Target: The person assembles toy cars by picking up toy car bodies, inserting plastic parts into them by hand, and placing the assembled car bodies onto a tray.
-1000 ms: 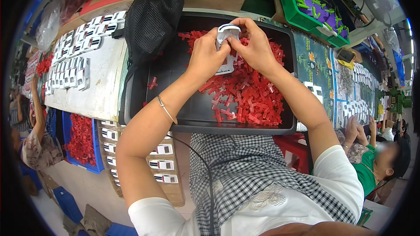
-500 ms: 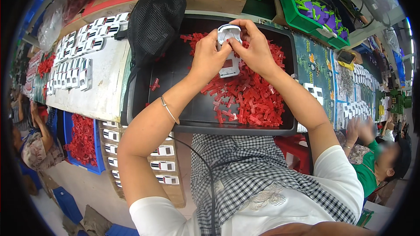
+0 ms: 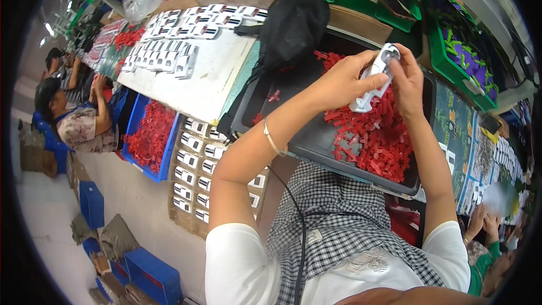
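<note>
A white toy car body [image 3: 363, 100] is held tilted on its side above a black tray [image 3: 307, 130]. My left hand [image 3: 353, 78] is closed round its near side, thumb along the shell. On the other side, my right hand [image 3: 407, 82] grips the upper end, with its thumb at the hollow inside. Whether a small red part sits within the shell cannot be made out. Under my hands, a heap of red plastic pieces [image 3: 375, 149] fills the right part of the tray. One loose red piece [image 3: 274, 96] lies apart at its left.
Rows of white toy cars [image 3: 161, 56] stand on the board at left. A black mesh bag [image 3: 293, 31] hangs over the tray's far left corner. Green bins [image 3: 451, 59] line the far right. A blue crate [image 3: 132, 161] of red pieces and a cardboard sheet of cars [image 3: 189, 183] are lower left.
My view has swung to the left. The car body, held with its hollow side up before, is now tipped on its side, and my right thumb has shifted toward its upper end.
</note>
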`<state>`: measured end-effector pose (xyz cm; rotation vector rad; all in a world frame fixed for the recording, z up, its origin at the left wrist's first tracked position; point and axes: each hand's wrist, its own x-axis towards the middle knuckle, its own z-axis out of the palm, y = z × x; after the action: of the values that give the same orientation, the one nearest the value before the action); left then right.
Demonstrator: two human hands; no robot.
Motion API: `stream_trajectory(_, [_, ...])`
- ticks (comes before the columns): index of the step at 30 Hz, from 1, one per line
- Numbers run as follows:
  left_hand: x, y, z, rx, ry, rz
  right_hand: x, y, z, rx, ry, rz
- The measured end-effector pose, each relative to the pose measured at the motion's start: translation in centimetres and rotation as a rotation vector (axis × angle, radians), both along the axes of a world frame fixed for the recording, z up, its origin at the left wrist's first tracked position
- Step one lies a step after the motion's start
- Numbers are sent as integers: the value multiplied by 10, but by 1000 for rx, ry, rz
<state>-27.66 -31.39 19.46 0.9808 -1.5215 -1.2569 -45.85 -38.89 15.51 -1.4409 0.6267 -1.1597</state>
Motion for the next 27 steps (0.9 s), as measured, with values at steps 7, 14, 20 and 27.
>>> stream_trajectory(7, [101,65,-2,-195,6,669,-6,-2,12,-43,34,-25])
stream_trajectory(14, [266,62,-135,-181,-1043,1037,1,0,15,28,246,1])
stream_trajectory(20, [306,46,-164,-96,-1471,1188,5,7,11,-132,421,33])
stream_trajectory(27, [372,52,-166,239,-1394,1265,10,16,10,-284,573,33])
